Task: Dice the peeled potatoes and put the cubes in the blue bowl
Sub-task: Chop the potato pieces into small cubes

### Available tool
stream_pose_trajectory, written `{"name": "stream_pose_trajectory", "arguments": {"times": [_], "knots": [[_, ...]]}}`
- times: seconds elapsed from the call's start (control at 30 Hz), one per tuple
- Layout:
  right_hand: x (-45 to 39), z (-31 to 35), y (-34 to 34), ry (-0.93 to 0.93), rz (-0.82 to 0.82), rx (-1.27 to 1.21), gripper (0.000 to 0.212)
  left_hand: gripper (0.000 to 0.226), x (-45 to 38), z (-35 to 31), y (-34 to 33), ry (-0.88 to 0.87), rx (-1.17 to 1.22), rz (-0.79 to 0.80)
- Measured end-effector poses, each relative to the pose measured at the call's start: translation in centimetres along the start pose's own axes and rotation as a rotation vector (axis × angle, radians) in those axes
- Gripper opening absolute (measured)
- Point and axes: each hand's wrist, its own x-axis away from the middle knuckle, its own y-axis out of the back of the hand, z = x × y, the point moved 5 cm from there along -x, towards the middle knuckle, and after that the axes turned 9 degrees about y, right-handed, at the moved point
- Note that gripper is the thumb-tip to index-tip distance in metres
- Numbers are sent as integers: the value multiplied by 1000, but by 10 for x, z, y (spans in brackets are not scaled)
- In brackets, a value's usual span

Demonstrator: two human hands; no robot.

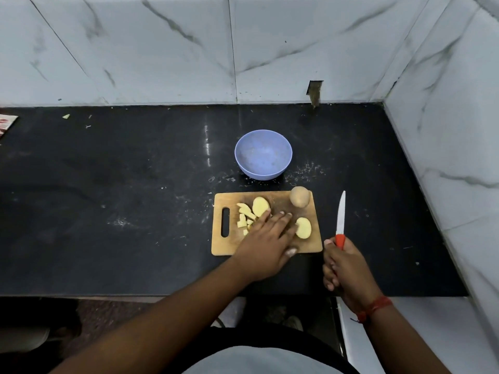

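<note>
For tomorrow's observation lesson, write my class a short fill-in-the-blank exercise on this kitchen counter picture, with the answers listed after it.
1. The right hand grips a knife with a ____ handle.
2. The blue bowl on the counter holds ____ potato pieces.
3. The left hand rests on the wooden ____, fingers straight.
4. The whole potato sits at the board's far ____ corner.

Answers: red; no; cutting board; right
</note>
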Motion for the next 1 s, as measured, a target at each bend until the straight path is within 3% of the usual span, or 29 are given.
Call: {"name": "stream_pose_trajectory", "arguments": {"times": [0.17,0.33,0.73,1.0], "knots": [[0,-1,-3,3,25,46,15,46,28,61,15,180,70,-174],[-4,3,-11,10,46,40,15,50,39,89,8,128,-45,-92],[2,-1,-15,15,81,64,19,36,29,96,15,185,43,-111],[9,-3,-10,-1,66,87,17,45,26,97,15,231,45,-85]]}}
